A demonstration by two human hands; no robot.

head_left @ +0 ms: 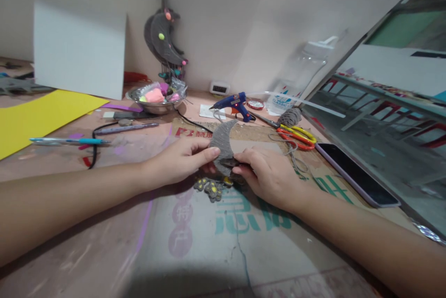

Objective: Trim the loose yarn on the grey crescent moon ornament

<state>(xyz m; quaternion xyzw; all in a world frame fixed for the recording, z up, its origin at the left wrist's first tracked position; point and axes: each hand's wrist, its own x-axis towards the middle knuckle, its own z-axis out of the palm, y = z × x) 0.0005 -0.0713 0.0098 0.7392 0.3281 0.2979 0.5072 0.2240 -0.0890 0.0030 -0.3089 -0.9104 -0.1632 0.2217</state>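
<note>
A grey crescent moon [221, 140], wrapped in yarn-like lines, is held upright over the cardboard. My left hand [190, 158] pinches its left edge between thumb and fingers. At the moon's lower right, my right hand [263, 170] has its fingers closed round a small dark piece [228, 162] that touches the moon; I cannot make out what this piece is. Just below my hands lie small grey pieces with yellow spots [212, 190]. Behind the moon rests a blue glue gun [233, 104], its nozzle pointing left.
Scissors [296, 136], a grey yarn ball [290, 116] and a phone [357, 175] lie to the right. A clear bottle [296, 75] stands behind. Further left are a metal bowl [158, 105], pens [69, 141], yellow sheet [45, 119] and white board [80, 49]. A decorated moon [163, 33] hangs on the wall.
</note>
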